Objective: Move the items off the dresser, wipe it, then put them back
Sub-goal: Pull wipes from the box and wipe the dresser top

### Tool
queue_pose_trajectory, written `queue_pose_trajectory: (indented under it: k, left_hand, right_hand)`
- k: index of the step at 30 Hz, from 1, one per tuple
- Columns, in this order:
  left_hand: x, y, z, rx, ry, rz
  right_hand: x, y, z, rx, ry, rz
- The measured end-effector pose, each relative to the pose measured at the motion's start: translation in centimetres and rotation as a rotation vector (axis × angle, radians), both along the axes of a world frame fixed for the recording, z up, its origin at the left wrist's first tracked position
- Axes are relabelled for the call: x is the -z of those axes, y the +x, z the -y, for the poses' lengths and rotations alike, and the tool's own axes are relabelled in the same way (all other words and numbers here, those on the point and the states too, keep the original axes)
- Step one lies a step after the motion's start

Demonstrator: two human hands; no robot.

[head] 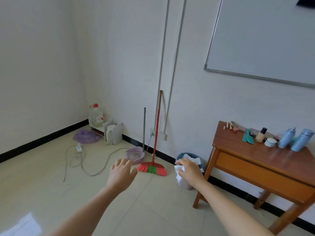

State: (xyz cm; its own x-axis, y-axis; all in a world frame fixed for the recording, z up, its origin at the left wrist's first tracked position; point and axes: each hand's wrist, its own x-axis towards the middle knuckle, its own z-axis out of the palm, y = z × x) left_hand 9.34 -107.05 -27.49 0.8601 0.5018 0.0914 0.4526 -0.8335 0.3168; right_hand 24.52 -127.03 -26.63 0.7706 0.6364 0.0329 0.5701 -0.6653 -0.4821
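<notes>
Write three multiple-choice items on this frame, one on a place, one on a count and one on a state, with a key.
1. Where is the broom?
A) propped against the wall
B) lying on the dresser
C) hung on a hook

2. How many tall blue bottles stand on the dresser?
A) none
B) two
C) five

3. What is the right hand doing?
A) hanging empty
B) gripping a white wipe
C) holding a bottle

Key:
1 A, its bristles sit on the floor and its handle runs up the wall.
2 B, they stand side by side at the dresser's right end.
3 B, its fingers curl round the crumpled wipe.
</notes>
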Motion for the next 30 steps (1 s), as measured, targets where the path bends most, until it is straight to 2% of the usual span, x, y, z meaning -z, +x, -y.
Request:
queue_pose_trajectory:
  k: [10, 12, 15, 19, 24, 30]
  left_hand:
    - [-1.3, 14.7, -13.6, 0.154, -0.054, -0.049]
    - [-0.4, 17.3, -14.5, 0.189, -0.075, -0.091]
    - [2.6, 21.2, -14.3, 0.227, -0.151, -0.149]
    - [5.3, 27.0, -12.6, 0.29, -0.223, -0.221]
    - [4.6, 37.4, -10.6, 0.308, -0.237, -0.206]
    - [3.5, 47.6, -8.0, 0.347, -0.249, -0.154]
  right_hand:
    - [-1.0, 10.1, -9.4, 0.237, 0.002, -0.059]
    - [0.2, 11.0, -10.0, 0.27, -0.053, -0.082]
    - [2.3, 13.5, -9.7, 0.316, -0.108, -0.131]
    - [3.0, 19.2, -8.8, 0.399, -0.077, -0.15]
    - [2.9, 28.7, -7.6, 0.462, 0.028, -0.146]
    - [3.4, 38.0, -6.6, 0.399, -0.022, -0.205]
